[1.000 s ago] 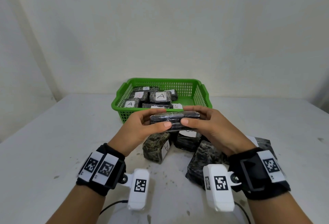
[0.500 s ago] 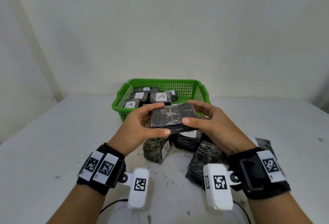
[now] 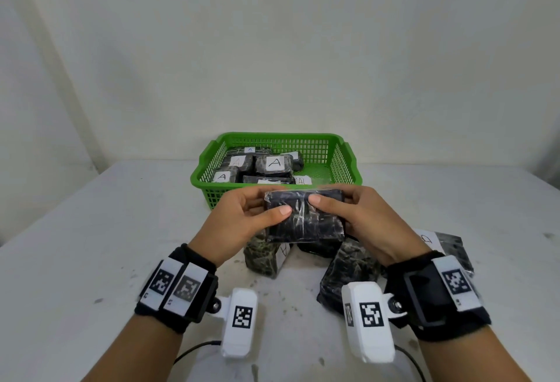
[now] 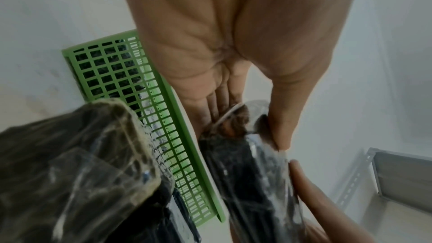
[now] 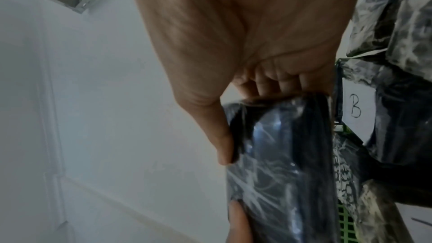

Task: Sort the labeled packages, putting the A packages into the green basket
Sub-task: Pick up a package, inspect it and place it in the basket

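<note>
Both hands hold one black plastic-wrapped package (image 3: 306,218) in the air, just in front of the green basket (image 3: 345,163). My left hand (image 3: 242,218) grips its left end, thumb on the near face. My right hand (image 3: 351,215) grips the right end, thumb beside the left one. No label shows on the face turned to me. The same package (image 4: 254,173) fills the lower middle of the left wrist view and appears again as the package (image 5: 280,163) in the right wrist view. The basket holds several black packages (image 3: 274,165) with white A labels.
More wrapped packages lie on the white table (image 3: 91,245) under my hands: one with an A label (image 3: 266,254), a dark one (image 3: 348,272) at the right, another with a label (image 3: 445,242) far right. A B-labelled package (image 5: 357,110) shows in the right wrist view.
The held package has been turned in my hands, from edge-on a second ago to its broad dark face tilted toward me now. Both hands have kept their hold.
</note>
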The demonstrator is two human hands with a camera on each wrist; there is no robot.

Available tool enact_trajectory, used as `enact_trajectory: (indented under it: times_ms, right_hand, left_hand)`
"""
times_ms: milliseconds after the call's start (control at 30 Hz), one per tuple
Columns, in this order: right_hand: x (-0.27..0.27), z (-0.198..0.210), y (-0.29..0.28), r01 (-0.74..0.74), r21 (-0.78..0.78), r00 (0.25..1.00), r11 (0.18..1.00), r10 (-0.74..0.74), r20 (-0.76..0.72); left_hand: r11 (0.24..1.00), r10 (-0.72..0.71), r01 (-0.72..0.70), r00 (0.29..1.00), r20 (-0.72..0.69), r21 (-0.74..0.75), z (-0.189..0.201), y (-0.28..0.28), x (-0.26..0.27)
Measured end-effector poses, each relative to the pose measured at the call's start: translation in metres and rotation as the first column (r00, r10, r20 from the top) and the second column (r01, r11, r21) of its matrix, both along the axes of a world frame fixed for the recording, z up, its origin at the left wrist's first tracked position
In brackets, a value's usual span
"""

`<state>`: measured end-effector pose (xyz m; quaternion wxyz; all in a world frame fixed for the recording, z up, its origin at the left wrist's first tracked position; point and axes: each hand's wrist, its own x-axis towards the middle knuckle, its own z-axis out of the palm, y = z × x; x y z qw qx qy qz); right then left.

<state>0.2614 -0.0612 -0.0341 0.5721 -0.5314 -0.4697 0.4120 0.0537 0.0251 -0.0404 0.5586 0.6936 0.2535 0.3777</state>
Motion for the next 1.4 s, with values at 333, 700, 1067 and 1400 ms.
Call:
enact_trajectory:
  times_ms: [333, 700, 1067, 1400]
  right_hand:
    - [-0.003, 0.006, -0.006, -0.029, -0.017, 0.997, 0.999, 0.030, 0.077]
    - [-0.002, 0.013, -0.009, 0.062, 0.095, 0.991, 0.994, -0.072, 0.111]
    - [-0.003, 0.013, -0.012, -0.151, -0.104, 0.976, 0.983, 0.132, -0.172]
    - [-0.003, 0.005, 0.000, -0.050, 0.019, 0.997, 0.999, 0.049, 0.066]
  left_hand:
    - [0.999, -0.009, 0.013, 0.996, 0.090, -0.051, -0.001, 0.003, 0.000]
    - [0.997, -0.057, 0.060, 0.997, -0.058, 0.058, 0.002, 0.007, -0.006]
    - [0.994, 0.045, -0.046, 0.999, 0.017, 0.098, -0.003, 0.006, -0.001]
    - [0.989, -0.123, 0.122, 0.992, -0.010, -0.081, 0.000, 0.001, 0.001]
